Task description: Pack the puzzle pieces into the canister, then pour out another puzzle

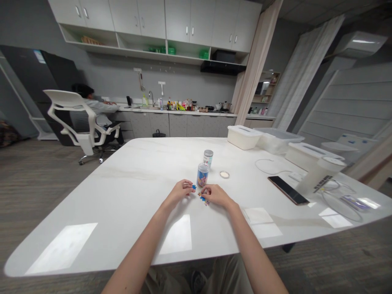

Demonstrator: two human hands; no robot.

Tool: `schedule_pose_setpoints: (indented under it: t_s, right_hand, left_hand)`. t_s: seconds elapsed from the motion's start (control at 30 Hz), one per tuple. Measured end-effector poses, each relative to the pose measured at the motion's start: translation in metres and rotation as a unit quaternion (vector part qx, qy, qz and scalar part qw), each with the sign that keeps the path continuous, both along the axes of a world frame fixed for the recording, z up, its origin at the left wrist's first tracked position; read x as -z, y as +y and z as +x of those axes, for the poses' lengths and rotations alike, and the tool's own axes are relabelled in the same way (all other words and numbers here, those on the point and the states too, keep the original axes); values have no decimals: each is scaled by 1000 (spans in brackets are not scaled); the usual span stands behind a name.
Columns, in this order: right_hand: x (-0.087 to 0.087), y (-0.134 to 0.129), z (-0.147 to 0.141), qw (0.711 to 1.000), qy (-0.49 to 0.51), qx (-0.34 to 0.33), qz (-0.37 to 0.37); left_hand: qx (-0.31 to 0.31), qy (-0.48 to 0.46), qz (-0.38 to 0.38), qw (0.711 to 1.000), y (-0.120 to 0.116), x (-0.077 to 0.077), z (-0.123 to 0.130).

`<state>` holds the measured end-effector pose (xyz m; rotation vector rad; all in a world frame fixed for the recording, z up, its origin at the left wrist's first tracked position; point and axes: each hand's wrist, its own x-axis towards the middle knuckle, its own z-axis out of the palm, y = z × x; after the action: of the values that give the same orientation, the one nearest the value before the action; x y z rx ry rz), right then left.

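Observation:
My left hand (180, 192) pinches a small blue puzzle piece (194, 187) between thumb and fingertips, just above the white table. My right hand (217, 195) is closed, its fingertips down on a small cluster of joined-looking colourful puzzle pieces (203, 199). Right behind both hands stands a clear jar (202, 175) with a blue cartoon picture. A second can (208, 157) with a grey lid and pale label stands upright behind the jar. To their right a round lid (224, 174) lies flat on the table.
On the right of the white table (147, 163) are a dark phone (288, 190), a large white cylinder (321, 177), cables and lidded boxes (244, 136). A person sits in a white chair (75, 118) by the far counter.

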<state>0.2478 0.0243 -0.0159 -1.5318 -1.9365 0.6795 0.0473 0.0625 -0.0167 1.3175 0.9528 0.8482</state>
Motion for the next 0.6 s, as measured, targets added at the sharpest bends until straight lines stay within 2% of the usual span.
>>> schedule_pose_setpoints:
  t_s: [0.13, 0.27, 0.47, 0.6]
  right_hand:
    - [2, 0, -5, 999, 25, -40, -13]
    - [1, -2, -7, 999, 17, -51, 2]
    - [-9, -6, -13, 997, -12, -43, 64]
    - [-8, -6, -18, 996, -5, -27, 89]
  left_hand:
    - [-3, -59, -73, 996, -5, -3, 1]
    - [-1, -89, -113, 990, -8, -7, 2]
    - [32, -102, -97, 990, -11, -11, 2]
    - [27, -101, -91, 990, -12, -13, 2]
